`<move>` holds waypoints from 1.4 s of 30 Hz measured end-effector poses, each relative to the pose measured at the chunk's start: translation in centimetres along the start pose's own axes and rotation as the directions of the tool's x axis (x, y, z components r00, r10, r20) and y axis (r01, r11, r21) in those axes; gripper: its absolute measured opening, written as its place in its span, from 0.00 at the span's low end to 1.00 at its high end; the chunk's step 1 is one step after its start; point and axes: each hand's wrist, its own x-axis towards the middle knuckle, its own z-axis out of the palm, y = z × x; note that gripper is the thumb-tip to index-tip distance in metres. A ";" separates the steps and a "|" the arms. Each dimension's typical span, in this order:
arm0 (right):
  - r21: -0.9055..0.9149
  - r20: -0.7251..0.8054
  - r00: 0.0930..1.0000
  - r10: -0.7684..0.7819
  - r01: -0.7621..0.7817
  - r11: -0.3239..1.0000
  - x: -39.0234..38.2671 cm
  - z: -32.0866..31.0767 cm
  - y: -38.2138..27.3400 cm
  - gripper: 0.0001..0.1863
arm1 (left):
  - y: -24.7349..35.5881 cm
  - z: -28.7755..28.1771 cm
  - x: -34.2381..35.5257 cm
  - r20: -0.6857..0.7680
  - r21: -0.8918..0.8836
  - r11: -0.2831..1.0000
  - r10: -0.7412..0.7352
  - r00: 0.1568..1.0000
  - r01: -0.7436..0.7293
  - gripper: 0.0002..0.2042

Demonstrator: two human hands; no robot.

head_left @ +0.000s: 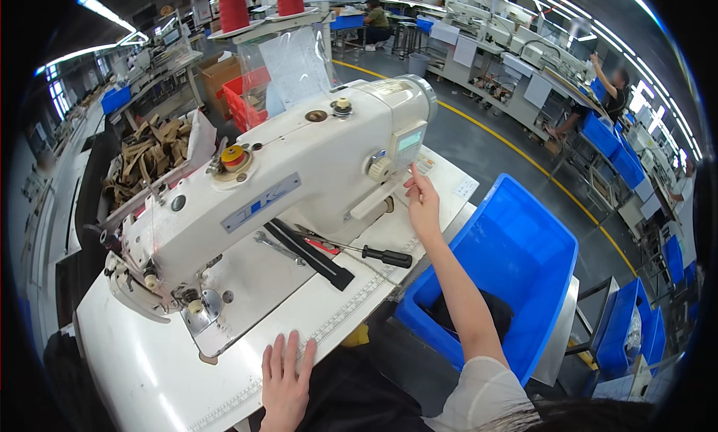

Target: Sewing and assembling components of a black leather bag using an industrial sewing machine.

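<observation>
A white industrial sewing machine (336, 159) stands on a white table (142, 357) in front of me. My left hand (286, 380) lies flat at the table's near edge, fingers spread, holding nothing. Reaching forward, my right hand (423, 200) is at the machine's right end, close below the small control panel (407, 142); one finger is stretched toward it and the others are bent. Whether it touches the panel I cannot tell. Under the machine's arm lie a black strip (310, 254), a wrench (278, 249), a black-handled screwdriver (387, 258) and a red-handled tool (321, 245).
A blue bin (557, 241) with black material (490, 316) inside stands right of the table, under my right forearm. Behind the machine are red thread cones (233, 9), a red crate (241, 95) and a heap of brown strips (153, 151). Other people sit at workstations farther off.
</observation>
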 end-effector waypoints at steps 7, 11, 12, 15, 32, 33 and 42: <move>-0.109 -0.025 1.000 -0.007 0.005 0.994 0.4 -1.1 -0.6 0.26 | -0.4 -1.4 0.3 0.011 0.002 1.000 0.019 1.000 -0.019 0.32; -0.047 -0.014 1.000 -0.008 0.007 0.999 0.6 -1.0 0.4 0.26 | -1.0 -0.3 0.2 0.004 0.029 0.999 0.027 1.000 -0.028 0.31; -0.031 -0.011 1.000 -0.014 0.014 0.999 0.5 -0.6 0.6 0.26 | -1.2 -0.1 0.0 0.005 0.032 0.999 0.002 1.000 -0.002 0.31; -0.030 0.004 1.000 -0.028 0.029 0.999 0.5 -0.1 0.7 0.26 | -1.3 0.2 -0.3 -0.025 0.043 0.999 0.002 1.000 -0.001 0.30; -0.100 -0.002 1.000 -0.005 0.005 0.995 0.7 -0.6 0.6 0.25 | -1.3 0.3 -0.2 -0.017 0.053 0.998 0.030 0.999 -0.029 0.29; -0.110 -0.001 1.000 -0.005 0.005 0.994 0.6 -0.5 0.2 0.25 | -1.3 0.3 -0.4 -0.018 0.049 0.998 0.029 0.999 -0.029 0.29; -0.140 -0.006 1.000 -0.009 0.008 0.990 0.6 -0.7 0.5 0.28 | -1.3 0.4 -0.6 -0.051 0.055 0.998 0.017 0.999 -0.015 0.30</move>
